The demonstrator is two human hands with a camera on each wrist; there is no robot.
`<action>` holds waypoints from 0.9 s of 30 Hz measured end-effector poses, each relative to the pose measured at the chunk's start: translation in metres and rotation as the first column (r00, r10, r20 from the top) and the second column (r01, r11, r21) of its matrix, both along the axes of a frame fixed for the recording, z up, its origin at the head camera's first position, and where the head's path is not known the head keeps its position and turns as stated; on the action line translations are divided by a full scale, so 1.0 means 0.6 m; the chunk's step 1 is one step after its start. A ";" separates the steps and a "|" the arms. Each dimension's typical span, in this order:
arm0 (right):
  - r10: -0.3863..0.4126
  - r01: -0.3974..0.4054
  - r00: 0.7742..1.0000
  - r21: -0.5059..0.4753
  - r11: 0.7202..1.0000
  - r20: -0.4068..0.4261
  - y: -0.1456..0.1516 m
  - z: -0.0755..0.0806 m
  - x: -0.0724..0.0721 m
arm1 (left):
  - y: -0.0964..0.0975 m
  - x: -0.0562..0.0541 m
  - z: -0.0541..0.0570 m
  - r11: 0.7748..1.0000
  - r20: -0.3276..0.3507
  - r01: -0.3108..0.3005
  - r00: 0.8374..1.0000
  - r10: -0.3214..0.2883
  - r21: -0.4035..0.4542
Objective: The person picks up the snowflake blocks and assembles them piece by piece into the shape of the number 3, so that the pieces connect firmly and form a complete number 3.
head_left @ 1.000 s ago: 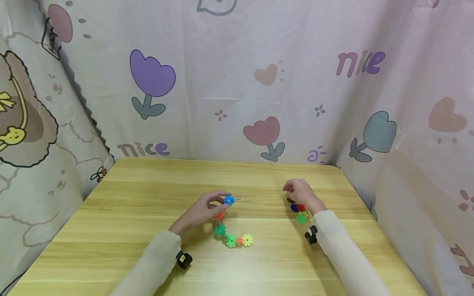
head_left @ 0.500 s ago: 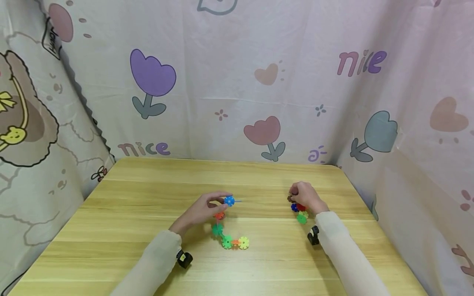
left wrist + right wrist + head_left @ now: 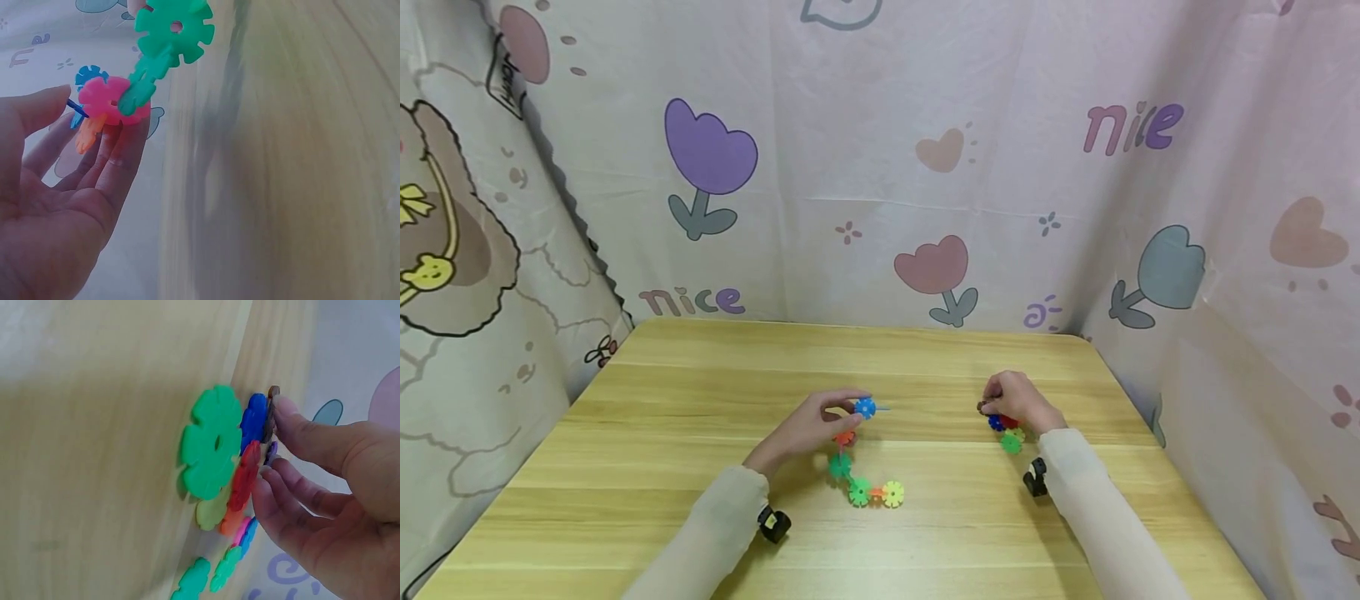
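Note:
My left hand [image 3: 808, 427] pinches a blue flower-shaped disc [image 3: 865, 407] between thumb and fingers. Joined to it is a chain of notched plastic discs: a red-orange disc [image 3: 845, 437], a teal disc [image 3: 840, 467], a green disc [image 3: 860, 492], a small orange piece and a yellow disc [image 3: 892, 493]. In the left wrist view a pink disc [image 3: 103, 97] rests against the fingers, an orange disc [image 3: 92, 134] beside it. My right hand [image 3: 1018, 400] pinches a brown disc [image 3: 981, 407] at the small pile; in the right wrist view the thumb touches this brown disc [image 3: 272, 415].
Around the right fingers lie a dark blue disc [image 3: 254, 422], a red disc [image 3: 244, 477], a purple disc [image 3: 270, 453], a yellow disc [image 3: 212, 511] and a large green disc [image 3: 212, 444]. The wooden table [image 3: 700, 367] meets a printed curtain [image 3: 820, 167] behind it.
My right hand has come down onto the pile, and the brown disc under its fingers has shifted slightly left. The chain's lower end swung a little left; my left hand stays nearly still.

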State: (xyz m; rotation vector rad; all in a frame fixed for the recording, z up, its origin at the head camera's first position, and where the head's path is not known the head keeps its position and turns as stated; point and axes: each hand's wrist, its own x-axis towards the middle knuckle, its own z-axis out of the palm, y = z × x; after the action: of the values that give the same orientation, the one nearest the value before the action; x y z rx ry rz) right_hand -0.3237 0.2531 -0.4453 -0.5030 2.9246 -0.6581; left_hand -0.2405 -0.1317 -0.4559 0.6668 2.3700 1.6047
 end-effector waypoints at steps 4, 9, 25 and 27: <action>-0.009 0.009 1.000 -0.010 1.000 0.029 -0.005 0.001 0.002 | -0.002 -0.001 -0.002 1.000 0.010 -0.004 1.000 0.004 0.001; -0.024 0.026 0.998 -0.036 0.999 0.052 -0.019 0.006 0.005 | -0.003 -0.001 -0.003 1.000 0.006 0.000 1.000 0.000 0.009; 0.073 -0.041 0.990 -0.253 0.967 0.119 -0.091 0.029 0.017 | -0.006 -0.001 -0.003 1.000 0.004 0.013 1.000 -0.013 0.024; 0.086 -0.052 0.989 -0.265 0.963 0.118 -0.096 0.030 0.019 | -0.007 0.000 -0.002 0.999 0.001 0.018 1.000 -0.018 0.028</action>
State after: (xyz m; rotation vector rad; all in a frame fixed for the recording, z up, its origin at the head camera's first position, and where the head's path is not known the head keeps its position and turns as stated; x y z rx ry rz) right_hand -0.3123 0.1957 -0.4275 -0.5615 2.6997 -1.0338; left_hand -0.2405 -0.1360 -0.4572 0.6901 2.3385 1.6335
